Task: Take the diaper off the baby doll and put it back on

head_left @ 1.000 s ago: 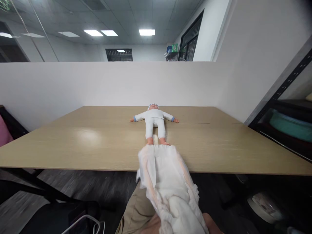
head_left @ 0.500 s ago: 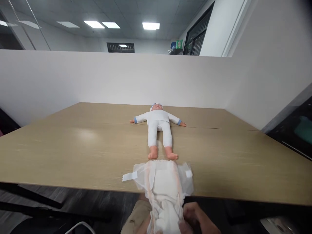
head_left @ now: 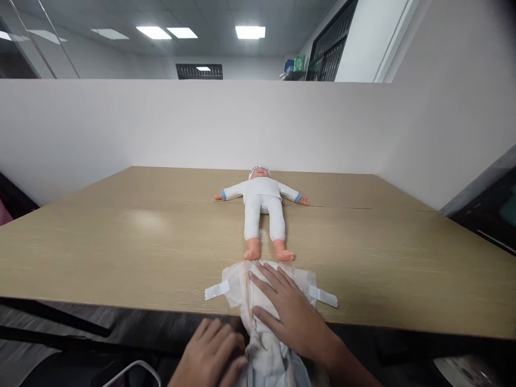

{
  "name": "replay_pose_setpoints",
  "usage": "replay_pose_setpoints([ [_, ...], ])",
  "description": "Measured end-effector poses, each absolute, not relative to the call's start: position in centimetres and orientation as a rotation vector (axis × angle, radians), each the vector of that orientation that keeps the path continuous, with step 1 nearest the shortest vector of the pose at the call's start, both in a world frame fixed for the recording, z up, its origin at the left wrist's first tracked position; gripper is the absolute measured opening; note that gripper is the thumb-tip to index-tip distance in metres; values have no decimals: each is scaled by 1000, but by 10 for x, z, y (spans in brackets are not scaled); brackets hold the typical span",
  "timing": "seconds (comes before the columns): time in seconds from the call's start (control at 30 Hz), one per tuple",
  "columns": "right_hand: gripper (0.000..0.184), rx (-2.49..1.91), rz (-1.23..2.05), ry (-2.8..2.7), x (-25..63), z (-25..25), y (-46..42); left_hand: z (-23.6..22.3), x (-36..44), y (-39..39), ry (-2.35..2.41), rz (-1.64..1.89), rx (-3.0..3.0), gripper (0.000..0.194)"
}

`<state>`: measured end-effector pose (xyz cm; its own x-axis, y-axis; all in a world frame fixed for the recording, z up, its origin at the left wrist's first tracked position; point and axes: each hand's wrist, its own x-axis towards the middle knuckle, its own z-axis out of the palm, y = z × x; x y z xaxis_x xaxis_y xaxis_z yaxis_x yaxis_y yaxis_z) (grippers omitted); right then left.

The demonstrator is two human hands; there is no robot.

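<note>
A white disposable diaper lies unfolded, its upper part on the table's near edge and its lower part hanging toward my lap. Both fastening tabs stick out sideways, the left tab and the right tab. Flat on the diaper's upper middle rests my right hand, fingers spread. My left hand is beside the diaper's lower left edge with curled fingers; their tips are hidden. Just beyond the diaper, a baby doll in white clothes and a cap lies on its back, feet toward me.
The wood-grain table stretches to a white partition. At the right edge stands a dark glossy panel. Below on the left are a black chair and a white cable-like loop.
My right hand has come up from the diaper's lower end onto its upper part. My left hand has come into view at its left side. The right tab now extends outward.
</note>
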<state>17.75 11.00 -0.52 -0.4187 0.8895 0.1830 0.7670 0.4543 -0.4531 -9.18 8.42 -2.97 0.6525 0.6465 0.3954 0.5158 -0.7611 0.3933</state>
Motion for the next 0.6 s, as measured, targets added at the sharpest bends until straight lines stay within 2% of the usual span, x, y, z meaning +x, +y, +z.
replay_pose_setpoints([
  [0.1,68,-1370,466,-2353,186,-2,115,7,-91,130,972,848,2691,21],
  [0.17,69,-1347,473,-2373,190,-1,117,22,-80,171,1021,887,2734,30],
  [0.3,71,-1334,484,-2398,192,-2,119,29,-41,257,947,694,2926,68],
  [0.43,71,-1327,480,-2385,191,-4,119,37,-1,314,514,284,3227,109],
  [0.5,71,-1334,484,-2375,190,-4,119,42,14,328,317,151,3289,109],
  [0.6,70,-1365,530,-2378,191,0,120,45,28,335,103,176,3321,74],
])
